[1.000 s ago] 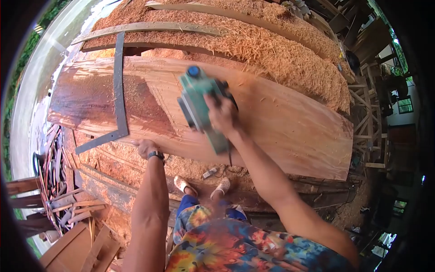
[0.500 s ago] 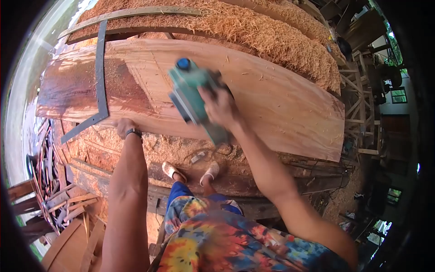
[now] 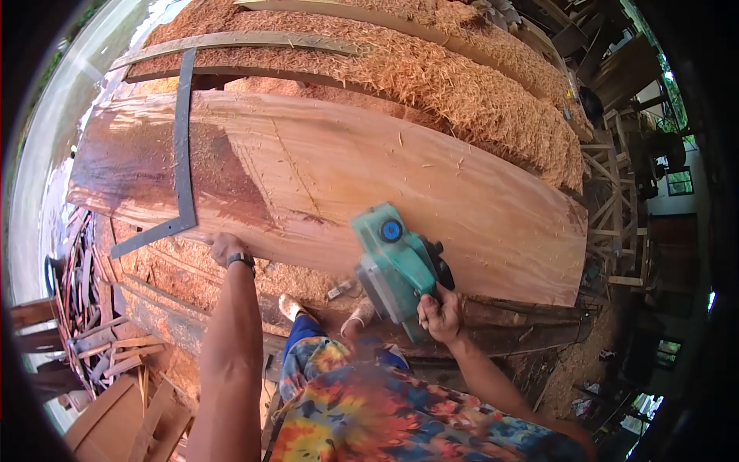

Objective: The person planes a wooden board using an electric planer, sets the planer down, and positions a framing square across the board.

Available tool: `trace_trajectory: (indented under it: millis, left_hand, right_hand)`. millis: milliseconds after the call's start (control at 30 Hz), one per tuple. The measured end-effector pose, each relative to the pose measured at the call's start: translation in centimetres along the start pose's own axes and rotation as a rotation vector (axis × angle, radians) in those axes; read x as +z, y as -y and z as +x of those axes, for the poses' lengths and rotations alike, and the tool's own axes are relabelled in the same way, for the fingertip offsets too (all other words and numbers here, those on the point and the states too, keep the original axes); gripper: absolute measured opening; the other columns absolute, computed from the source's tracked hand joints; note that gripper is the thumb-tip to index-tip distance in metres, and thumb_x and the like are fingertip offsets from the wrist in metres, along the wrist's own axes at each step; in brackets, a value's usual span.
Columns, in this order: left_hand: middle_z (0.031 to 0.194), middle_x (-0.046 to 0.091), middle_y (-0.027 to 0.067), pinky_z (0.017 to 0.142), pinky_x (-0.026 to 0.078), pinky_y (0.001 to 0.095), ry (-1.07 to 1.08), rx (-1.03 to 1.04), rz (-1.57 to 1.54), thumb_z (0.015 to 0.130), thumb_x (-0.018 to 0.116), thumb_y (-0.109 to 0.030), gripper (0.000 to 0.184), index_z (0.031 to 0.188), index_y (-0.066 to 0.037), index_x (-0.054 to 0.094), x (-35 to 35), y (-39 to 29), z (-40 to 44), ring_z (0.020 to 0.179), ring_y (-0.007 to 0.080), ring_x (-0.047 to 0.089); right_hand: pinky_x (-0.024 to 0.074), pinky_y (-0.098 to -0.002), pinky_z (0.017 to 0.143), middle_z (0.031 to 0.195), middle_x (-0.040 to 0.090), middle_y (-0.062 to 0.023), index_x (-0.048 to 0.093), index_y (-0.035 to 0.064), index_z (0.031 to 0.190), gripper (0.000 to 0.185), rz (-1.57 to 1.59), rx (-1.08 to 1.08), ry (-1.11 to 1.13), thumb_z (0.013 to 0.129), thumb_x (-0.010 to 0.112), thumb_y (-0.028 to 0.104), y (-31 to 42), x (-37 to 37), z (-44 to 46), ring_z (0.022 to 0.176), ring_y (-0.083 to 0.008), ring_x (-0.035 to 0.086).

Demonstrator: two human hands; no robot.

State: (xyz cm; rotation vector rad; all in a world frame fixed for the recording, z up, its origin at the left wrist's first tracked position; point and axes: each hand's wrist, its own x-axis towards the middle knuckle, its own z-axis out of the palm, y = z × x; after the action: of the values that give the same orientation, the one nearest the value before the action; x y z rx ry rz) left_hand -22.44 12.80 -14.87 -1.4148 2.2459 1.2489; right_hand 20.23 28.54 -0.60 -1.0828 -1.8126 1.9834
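A green electric planer (image 3: pixel 396 262) with a blue knob is tilted over the near edge of a wide wooden board (image 3: pixel 477 223). My right hand (image 3: pixel 442 314) is wrapped round the planer's rear handle. Whether its sole touches the wood cannot be made out. At the board's near edge, further left, my left hand (image 3: pixel 229 249) grips the rim, its fingertips partly hidden. Across the board's dark, rough left part lies a metal framing square (image 3: pixel 183 146), its short arm reaching past the near edge close to my left hand.
Heaps of wood shavings (image 3: pixel 462 85) and long timber strips (image 3: pixel 239 40) lie beyond the board. Scrap wood (image 3: pixel 115 346) is piled at lower left. A small grey block with a cord (image 3: pixel 340 289) sits near my feet. Wooden framework (image 3: pixel 612 200) stands at right.
My right hand has drawn the planer back toward my body and to the right, from mid-board to the near edge. My left hand keeps its place at the rim while the view shifts slightly.
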Motion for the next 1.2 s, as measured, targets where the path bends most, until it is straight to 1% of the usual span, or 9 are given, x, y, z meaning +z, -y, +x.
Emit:
trace_trajectory:
  millis: [233, 267, 333, 367, 600, 667, 833, 967, 1200]
  left_hand:
    - [0.119, 0.064, 0.0336, 0.1, 0.049, 0.0495, -0.035, -0.005, 0.051, 0.1, 0.022, -0.066, 0.094, 0.117, 0.018, 0.061, -0.7, -0.4, -1.6, 0.114, 0.0454, 0.063]
    - [0.119, 0.064, 0.0339, 0.101, 0.049, 0.0494, -0.041, -0.011, 0.054, 0.1, 0.021, -0.065, 0.094, 0.117, 0.018, 0.061, -0.6, -0.3, -1.3, 0.114, 0.0453, 0.063]
    - [0.12, 0.064, 0.0345, 0.101, 0.049, 0.0493, -0.044, -0.007, 0.048, 0.1, 0.021, -0.065, 0.094, 0.117, 0.019, 0.06, -0.1, -0.3, -0.5, 0.115, 0.0453, 0.063]
    - [0.12, 0.064, 0.0348, 0.102, 0.048, 0.0494, -0.041, 0.003, 0.044, 0.1, 0.021, -0.064, 0.094, 0.117, 0.02, 0.06, 0.2, -0.1, 0.1, 0.115, 0.0453, 0.062]
    - [0.125, 0.061, 0.0335, 0.102, 0.048, 0.0482, 0.025, 0.08, -0.026, 0.1, 0.024, -0.059, 0.088, 0.121, 0.02, 0.057, -0.8, -0.3, -0.9, 0.116, 0.0435, 0.062]
    - [0.124, 0.064, 0.0299, 0.096, 0.052, 0.0471, 0.001, 0.095, 0.013, 0.101, 0.023, -0.055, 0.084, 0.122, 0.018, 0.057, -0.4, 0.0, -0.6, 0.11, 0.0413, 0.066]
    - [0.126, 0.062, 0.0301, 0.098, 0.051, 0.0475, 0.032, 0.07, -0.053, 0.1, 0.023, -0.058, 0.087, 0.124, 0.019, 0.055, -0.8, -0.2, -1.5, 0.114, 0.0413, 0.064]
    - [0.121, 0.065, 0.0288, 0.094, 0.053, 0.0474, 0.015, 0.07, -0.031, 0.1, 0.023, -0.058, 0.086, 0.122, 0.017, 0.058, -0.7, -0.2, -1.4, 0.109, 0.0407, 0.066]
    - [0.121, 0.064, 0.0333, 0.099, 0.05, 0.0509, 0.049, 0.021, -0.132, 0.1, 0.024, -0.062, 0.091, 0.119, 0.019, 0.06, -1.7, -0.6, -3.7, 0.113, 0.046, 0.063]
  right_hand:
    - [0.0389, -0.0313, 0.047, 0.055, 0.05, -0.0009, 0.065, 0.0039, 0.09, 0.049, -0.124, -0.117, -0.01, 0.099, 0.057, 0.051, 5.4, 4.1, 16.2, 0.049, -0.0104, 0.049]
    - [0.034, -0.0246, 0.037, 0.063, 0.047, 0.0033, 0.06, 0.0054, 0.093, 0.036, -0.122, -0.137, 0.006, 0.101, 0.06, 0.04, 5.2, 4.7, 19.4, 0.046, -0.0046, 0.043]
    - [0.0343, -0.0261, 0.036, 0.06, 0.046, 0.003, 0.059, 0.0054, 0.086, 0.043, -0.031, -0.243, -0.013, 0.098, 0.063, 0.046, 7.4, 7.3, 24.8, 0.042, -0.0056, 0.041]
    - [0.0458, -0.035, 0.044, 0.052, 0.057, -0.0063, 0.072, 0.0073, 0.095, 0.055, -0.273, -0.285, -0.034, 0.095, 0.057, 0.06, 7.5, 7.3, 28.3, 0.046, -0.0178, 0.06]
    - [0.0499, -0.0357, 0.042, 0.059, 0.061, -0.0094, 0.069, -0.0006, 0.082, 0.063, -0.162, -0.247, 0.05, 0.092, 0.059, 0.061, 11.8, 10.2, 36.1, 0.047, -0.0193, 0.06]
    - [0.0462, -0.0319, 0.041, 0.059, 0.056, -0.0054, 0.063, 0.0003, 0.085, 0.056, -0.249, -0.365, 0.092, 0.095, 0.06, 0.055, 9.8, 9.2, 34.9, 0.044, -0.0146, 0.054]
    - [0.04, -0.0286, 0.037, 0.063, 0.048, 0.0001, 0.06, 0.0065, 0.106, 0.038, -0.114, -0.17, 0.07, 0.1, 0.058, 0.044, 7.2, 4.8, 20.0, 0.043, -0.0085, 0.046]
    - [0.0452, -0.0329, 0.054, 0.063, 0.057, -0.005, 0.065, 0.0036, 0.096, 0.04, -0.23, -0.074, 0.014, 0.1, 0.056, 0.042, 1.6, -0.7, 6.9, 0.055, -0.0146, 0.056]
    - [0.0398, -0.0234, 0.046, 0.06, 0.051, 0.0004, 0.056, 0.0003, 0.101, 0.042, -0.104, -0.086, 0.006, 0.102, 0.056, 0.042, -2.9, -4.4, -3.8, 0.048, -0.0065, 0.048]
